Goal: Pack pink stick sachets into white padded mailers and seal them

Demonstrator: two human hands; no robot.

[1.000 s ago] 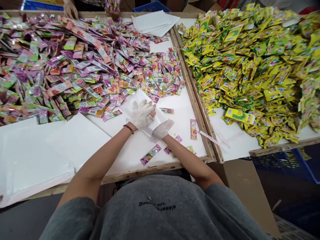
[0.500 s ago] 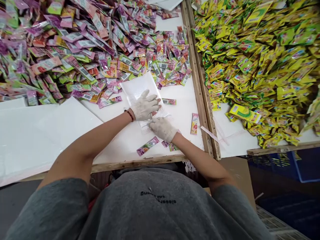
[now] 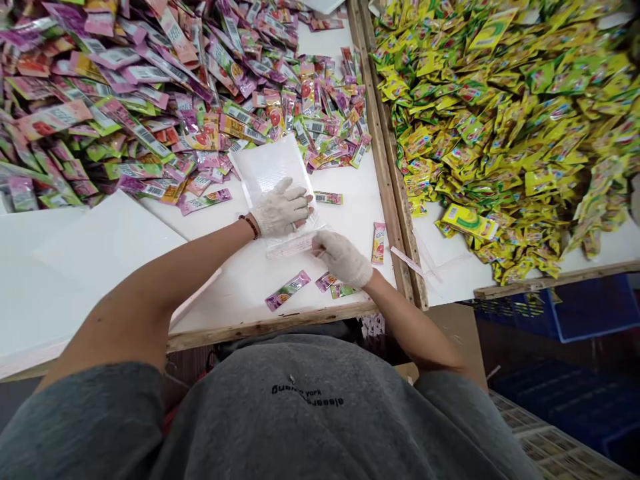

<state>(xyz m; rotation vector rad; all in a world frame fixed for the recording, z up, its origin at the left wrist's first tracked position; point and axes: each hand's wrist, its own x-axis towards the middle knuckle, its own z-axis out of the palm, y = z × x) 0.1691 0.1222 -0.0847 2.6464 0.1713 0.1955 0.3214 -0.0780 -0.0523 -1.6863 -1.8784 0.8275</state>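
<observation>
A white padded envelope [image 3: 270, 163] lies on the white table, its clear flap with a printed strip [image 3: 290, 247] turned toward me. My left hand [image 3: 283, 210], in a white knit glove, rests flat across the envelope's lower part with fingers spread. At the right end of the flap is my right hand [image 3: 344, 258], gloved as well, its fingers curled together in a pinch; what is between them is too small to make out. A purple and green sachet [image 3: 289, 290] lies in front of the flap, and a sachet with a barcode [image 3: 329, 198] is right of the envelope.
Fruit-printed sachets [image 3: 200, 87] are heaped across the back left. Beyond a wooden divider [image 3: 383, 147] lies a pile of yellow packets [image 3: 500, 133]. White sheets or envelopes [image 3: 95, 260] are stacked at left. Blue crates [image 3: 595, 307] stand below at right.
My right hand has moved a little right and toward me, away from my left hand, uncovering the flap's printed strip. My left hand stays flat on the envelope. The view has shifted slightly.
</observation>
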